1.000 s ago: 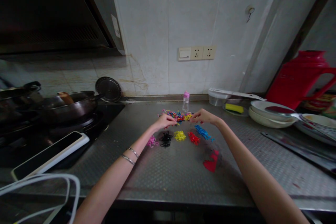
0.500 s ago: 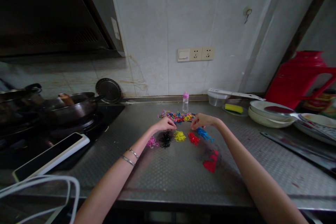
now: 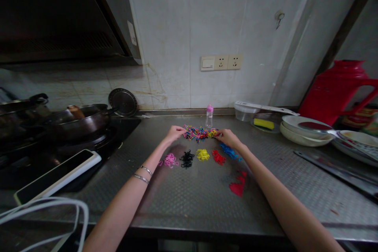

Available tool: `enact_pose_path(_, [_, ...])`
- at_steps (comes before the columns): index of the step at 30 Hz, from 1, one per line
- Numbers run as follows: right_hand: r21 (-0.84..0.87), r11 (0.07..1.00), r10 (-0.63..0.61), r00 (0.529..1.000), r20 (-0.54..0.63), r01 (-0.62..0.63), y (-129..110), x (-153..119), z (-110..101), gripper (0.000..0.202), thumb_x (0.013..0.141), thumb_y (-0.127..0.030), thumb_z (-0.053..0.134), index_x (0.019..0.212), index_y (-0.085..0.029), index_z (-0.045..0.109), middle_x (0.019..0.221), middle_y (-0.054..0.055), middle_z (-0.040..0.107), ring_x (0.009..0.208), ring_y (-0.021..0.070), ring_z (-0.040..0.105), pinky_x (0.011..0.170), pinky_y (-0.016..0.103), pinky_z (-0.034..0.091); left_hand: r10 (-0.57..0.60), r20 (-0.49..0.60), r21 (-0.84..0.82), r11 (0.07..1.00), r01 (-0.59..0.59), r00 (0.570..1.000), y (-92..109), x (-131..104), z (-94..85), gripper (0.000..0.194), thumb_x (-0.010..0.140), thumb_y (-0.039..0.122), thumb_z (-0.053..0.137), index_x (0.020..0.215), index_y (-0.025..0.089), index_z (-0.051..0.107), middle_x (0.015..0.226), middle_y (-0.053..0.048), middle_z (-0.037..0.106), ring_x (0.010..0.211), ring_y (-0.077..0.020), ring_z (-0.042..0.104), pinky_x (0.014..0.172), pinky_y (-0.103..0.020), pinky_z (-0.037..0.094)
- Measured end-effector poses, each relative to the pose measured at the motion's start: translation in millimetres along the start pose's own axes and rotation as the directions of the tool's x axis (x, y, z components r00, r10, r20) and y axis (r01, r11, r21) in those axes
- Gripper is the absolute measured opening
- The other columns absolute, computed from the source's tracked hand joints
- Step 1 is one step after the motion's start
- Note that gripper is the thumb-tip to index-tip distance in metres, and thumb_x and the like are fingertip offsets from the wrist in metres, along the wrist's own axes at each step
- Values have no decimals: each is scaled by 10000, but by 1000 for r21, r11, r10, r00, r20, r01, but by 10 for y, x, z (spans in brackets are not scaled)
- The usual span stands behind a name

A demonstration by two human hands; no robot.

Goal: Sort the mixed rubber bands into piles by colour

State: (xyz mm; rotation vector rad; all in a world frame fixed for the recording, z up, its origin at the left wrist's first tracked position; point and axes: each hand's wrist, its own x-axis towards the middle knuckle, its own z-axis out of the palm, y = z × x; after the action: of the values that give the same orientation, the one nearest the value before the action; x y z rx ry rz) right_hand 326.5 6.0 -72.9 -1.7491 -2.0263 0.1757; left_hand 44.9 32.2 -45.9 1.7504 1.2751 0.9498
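Observation:
A mixed heap of small coloured rubber bands [image 3: 198,133] lies at the back of the steel counter. My left hand [image 3: 176,132] pinches at the heap's left edge, and my right hand [image 3: 228,138] has its fingers pressed together at the right edge. Whatever is between the fingertips is too small to make out. In front sit single-colour piles: pink bands [image 3: 170,160], black bands [image 3: 187,158], yellow bands [image 3: 202,154], red bands [image 3: 218,157] and blue bands [image 3: 229,151], these last partly under my right wrist.
A small clear bottle with a pink cap [image 3: 209,116] stands behind the heap. Nearer me lies a flat red piece [image 3: 238,184]. Stacked dishes [image 3: 304,134], a yellow sponge [image 3: 264,123] and a red jug [image 3: 330,94] are right; a pan [image 3: 82,122] and white-edged device [image 3: 59,175] left.
My left hand has moved back and left, from above the black and yellow piles to the heap's left edge. My right hand has shifted slightly, staying by the heap's right end.

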Motion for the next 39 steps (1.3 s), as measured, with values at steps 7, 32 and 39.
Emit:
enact_pose_path(7, [-41, 999, -34, 999, 5, 34, -94, -18, 6, 226, 736, -230, 510, 903, -214, 660, 876, 45, 670, 800, 152, 596, 640, 184, 383, -5, -33, -63, 998, 3, 999, -24, 14, -109, 352, 641, 376, 606, 826, 85, 673, 436, 34, 452, 365, -33, 299, 360, -173, 181])
enact_pose_path(32, [415, 799, -481, 877, 7, 435, -1129, -232, 175, 265, 679, -107, 492, 879, -149, 661, 737, 20, 660, 663, 111, 576, 631, 202, 429, 49, -36, 164, 986, -43, 998, -360, 165, -108, 270, 632, 310, 572, 697, 76, 690, 508, -5, 556, 435, -68, 384, 444, -201, 280])
enact_pose_path(39, [363, 824, -470, 883, 10, 435, -1102, -217, 175, 271, 698, -131, 496, 908, -160, 665, 764, 25, 665, 675, 115, 576, 643, 207, 424, 69, -9, 195, 979, -65, 998, -339, 116, -91, 237, 642, 247, 550, 734, 83, 694, 577, -22, 612, 532, -107, 484, 506, -206, 353])
